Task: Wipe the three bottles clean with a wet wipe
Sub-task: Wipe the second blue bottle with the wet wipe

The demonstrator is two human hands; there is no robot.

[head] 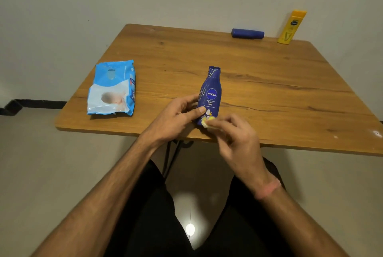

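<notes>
A dark blue lotion bottle [211, 91] stands near the front edge of the wooden table [269, 82]. My left hand [178, 118] grips its lower body, thumb on the label. My right hand [234, 140] pinches a small wadded wet wipe [207, 122], yellow-stained, against the bottle's base. A second blue bottle [247, 33] lies on its side at the far edge. A yellow bottle [291, 27] stands upright at the far right corner.
A blue-and-white pack of wet wipes [113, 88] lies flat on the table's left side. The wall runs right behind the table. My legs and the table's black frame are below the front edge.
</notes>
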